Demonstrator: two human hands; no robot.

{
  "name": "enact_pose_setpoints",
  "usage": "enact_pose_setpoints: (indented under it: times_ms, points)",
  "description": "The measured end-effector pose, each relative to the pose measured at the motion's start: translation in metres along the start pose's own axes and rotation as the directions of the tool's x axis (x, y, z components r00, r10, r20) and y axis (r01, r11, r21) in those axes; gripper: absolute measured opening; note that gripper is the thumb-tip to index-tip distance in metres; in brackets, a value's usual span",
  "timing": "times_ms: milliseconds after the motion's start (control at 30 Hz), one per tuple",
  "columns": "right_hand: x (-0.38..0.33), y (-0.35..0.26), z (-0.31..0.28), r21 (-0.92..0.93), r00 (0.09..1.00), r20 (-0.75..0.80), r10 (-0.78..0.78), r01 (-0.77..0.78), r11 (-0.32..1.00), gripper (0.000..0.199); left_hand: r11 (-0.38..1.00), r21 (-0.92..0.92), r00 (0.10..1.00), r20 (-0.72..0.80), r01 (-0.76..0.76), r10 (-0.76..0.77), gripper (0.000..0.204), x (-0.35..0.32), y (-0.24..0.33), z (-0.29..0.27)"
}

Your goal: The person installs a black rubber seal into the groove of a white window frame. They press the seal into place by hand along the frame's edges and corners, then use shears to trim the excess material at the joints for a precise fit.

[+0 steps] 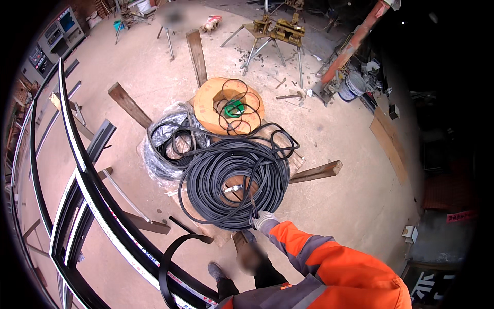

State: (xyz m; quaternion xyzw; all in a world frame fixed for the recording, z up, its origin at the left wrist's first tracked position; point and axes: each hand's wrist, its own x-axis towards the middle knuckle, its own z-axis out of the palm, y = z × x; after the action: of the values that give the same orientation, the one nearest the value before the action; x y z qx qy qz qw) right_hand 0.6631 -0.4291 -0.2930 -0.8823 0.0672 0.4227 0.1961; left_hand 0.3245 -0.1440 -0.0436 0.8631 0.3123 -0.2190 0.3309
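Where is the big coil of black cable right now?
In the head view, the big coil of black cable lies on the floor at centre frame, just below the orange wooden reel, right of the plastic-wrapped coil; a gloved hand touches its near edge.

Orange grey-banded sleeve [319, 257], whitish glove [265, 221]

The gloved hand [264, 220] rests on the near rim of the black cable coil [234, 185], which blocks the way straight ahead. Beyond it, a second wrapped coil [167, 144] and an orange reel [216, 103] crowd the far left. Left of the hand, black frames [87, 190] and a curved strip [172, 257] close that side. To the right, past a timber [316, 172], bare floor [339, 206] lies open.
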Motion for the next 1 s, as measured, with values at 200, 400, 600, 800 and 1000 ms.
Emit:
enact_pose_setpoints:
  times_ms: [200,400,600,800,1000]
  points:
    - [-0.147,-0.017,-0.019,0.169,0.969,-0.200,-0.143,0.178,0.969,0.049,0.987,0.042,0.987,-0.042,-0.153,0.154,0.056,-0.006,-0.013,0.001]
    - [-0.184,0.038,0.121,0.525,0.932,-0.312,-0.186,0.332,0.784,0.031,0.958,0.046,0.957,-0.063,-0.282,0.285,0.053,-0.016,-0.045,-0.007]
    - [-0.317,-0.060,0.131,0.056,0.623,-0.562,-0.544,0.685,0.726,0.015,0.950,0.075,0.945,-0.108,-0.303,0.310,0.051,-0.027,-0.073,-0.012]
    - [-0.308,-0.090,0.113,0.435,0.773,-0.356,-0.525,0.634,0.639,0.011,0.935,0.091,0.929,-0.117,-0.342,0.351,0.049,-0.028,-0.063,-0.006]
    - [-0.195,-0.108,0.160,0.363,0.809,-0.324,-0.491,0.586,0.725,0.032,0.936,0.115,0.929,-0.130,-0.334,0.348,0.047,-0.032,-0.044,-0.001]
